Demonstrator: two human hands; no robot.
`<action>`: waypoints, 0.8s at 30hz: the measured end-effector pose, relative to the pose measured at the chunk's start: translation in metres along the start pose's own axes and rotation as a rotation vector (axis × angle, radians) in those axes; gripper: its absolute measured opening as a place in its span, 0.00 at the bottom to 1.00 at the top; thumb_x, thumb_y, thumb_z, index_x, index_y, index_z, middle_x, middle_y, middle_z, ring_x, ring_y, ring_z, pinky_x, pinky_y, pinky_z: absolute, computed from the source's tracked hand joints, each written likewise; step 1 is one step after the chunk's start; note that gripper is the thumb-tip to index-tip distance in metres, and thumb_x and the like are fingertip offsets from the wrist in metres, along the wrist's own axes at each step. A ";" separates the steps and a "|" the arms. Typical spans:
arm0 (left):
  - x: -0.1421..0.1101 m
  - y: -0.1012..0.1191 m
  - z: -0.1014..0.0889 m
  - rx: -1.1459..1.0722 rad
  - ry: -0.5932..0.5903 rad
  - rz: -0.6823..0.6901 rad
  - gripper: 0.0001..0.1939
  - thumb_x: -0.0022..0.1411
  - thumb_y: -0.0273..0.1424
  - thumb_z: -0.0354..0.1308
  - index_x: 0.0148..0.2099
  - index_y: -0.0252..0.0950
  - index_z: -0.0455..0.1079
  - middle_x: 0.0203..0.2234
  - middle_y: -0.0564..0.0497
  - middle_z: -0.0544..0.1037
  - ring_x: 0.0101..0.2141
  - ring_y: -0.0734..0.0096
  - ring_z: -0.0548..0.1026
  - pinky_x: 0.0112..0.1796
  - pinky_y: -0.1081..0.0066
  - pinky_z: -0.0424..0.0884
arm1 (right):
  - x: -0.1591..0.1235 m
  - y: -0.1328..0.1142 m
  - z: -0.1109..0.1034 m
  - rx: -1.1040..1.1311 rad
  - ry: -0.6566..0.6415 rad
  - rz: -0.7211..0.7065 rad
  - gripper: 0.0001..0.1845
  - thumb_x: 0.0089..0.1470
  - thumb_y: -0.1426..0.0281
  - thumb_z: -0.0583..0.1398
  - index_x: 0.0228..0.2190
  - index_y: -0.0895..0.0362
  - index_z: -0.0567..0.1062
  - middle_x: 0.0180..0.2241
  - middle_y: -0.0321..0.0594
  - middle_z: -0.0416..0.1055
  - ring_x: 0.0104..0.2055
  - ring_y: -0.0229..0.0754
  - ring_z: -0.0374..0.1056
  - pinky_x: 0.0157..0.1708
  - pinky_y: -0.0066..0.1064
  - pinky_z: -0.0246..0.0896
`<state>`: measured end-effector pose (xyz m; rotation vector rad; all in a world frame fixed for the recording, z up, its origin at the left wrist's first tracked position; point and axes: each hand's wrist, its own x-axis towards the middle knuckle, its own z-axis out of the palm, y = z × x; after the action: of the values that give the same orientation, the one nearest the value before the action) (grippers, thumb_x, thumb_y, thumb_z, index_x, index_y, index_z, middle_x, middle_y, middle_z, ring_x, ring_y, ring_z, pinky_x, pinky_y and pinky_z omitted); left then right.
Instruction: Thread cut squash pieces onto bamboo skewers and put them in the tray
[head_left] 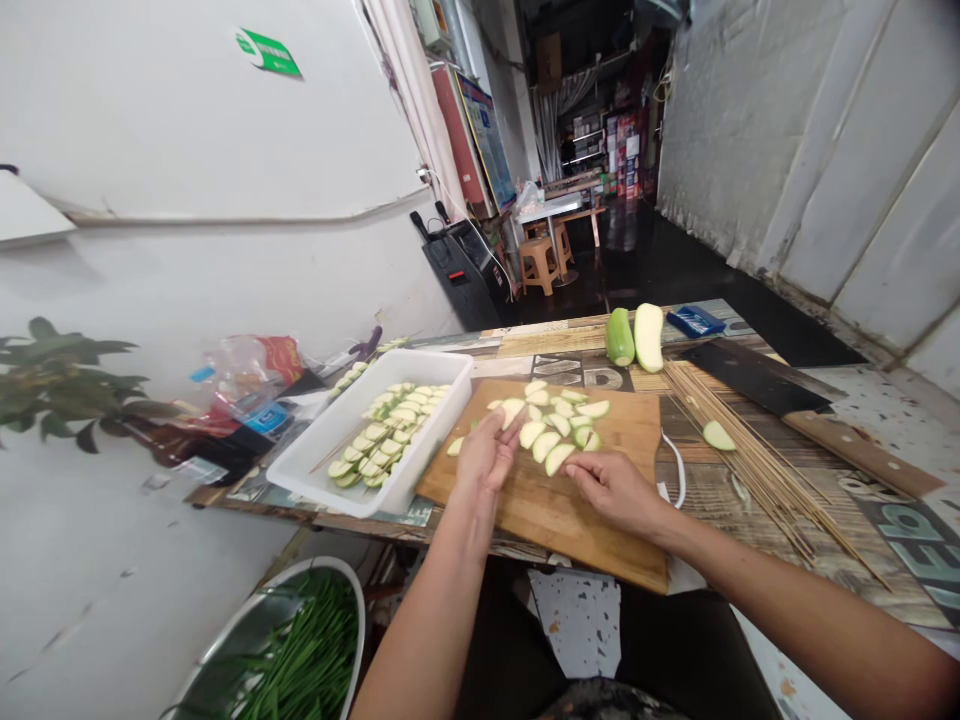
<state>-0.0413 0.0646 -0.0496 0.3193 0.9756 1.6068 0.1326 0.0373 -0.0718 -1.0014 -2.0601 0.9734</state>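
My left hand (487, 450) is over the left part of a wooden cutting board (600, 530), with a pale zucchini slice (512, 411) held at its fingertips. My right hand (611, 485) is closed in a pinch at the edge of another zucchini slice (559, 459), low over the board. Several loose half-round slices (561, 407) with green rims lie scattered just beyond both hands. Left of the board, a white plastic tub (461, 375) holds rows of slices threaded on skewers (397, 420).
Bamboo skewers (739, 460) lie right of the board, a slice on top. Beyond them rests a cleaver (757, 375). Two zucchini pieces (649, 338) and a blue packet (696, 321) sit at the far edge. A bowl of green stalks (358, 600) stands lower left.
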 end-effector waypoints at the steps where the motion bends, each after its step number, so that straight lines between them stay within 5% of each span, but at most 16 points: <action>1: -0.001 0.000 0.001 -0.003 0.000 0.005 0.04 0.56 0.19 0.52 0.32 0.28 0.68 0.33 0.41 0.77 0.37 0.62 0.76 0.41 0.66 0.72 | 0.000 0.000 0.000 0.002 0.000 0.004 0.14 0.53 0.70 0.49 0.23 0.60 0.70 0.16 0.31 0.54 0.19 0.33 0.49 0.21 0.25 0.43; 24: -0.004 -0.006 -0.001 0.009 0.001 0.012 0.04 0.56 0.19 0.52 0.33 0.28 0.67 0.31 0.42 0.77 0.36 0.63 0.76 0.39 0.66 0.73 | 0.001 0.004 0.005 0.023 0.020 -0.009 0.14 0.52 0.71 0.49 0.17 0.58 0.60 0.15 0.30 0.50 0.19 0.32 0.47 0.21 0.25 0.41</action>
<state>-0.0364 0.0606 -0.0538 0.3311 0.9835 1.6141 0.1293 0.0380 -0.0772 -0.9847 -2.0308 0.9767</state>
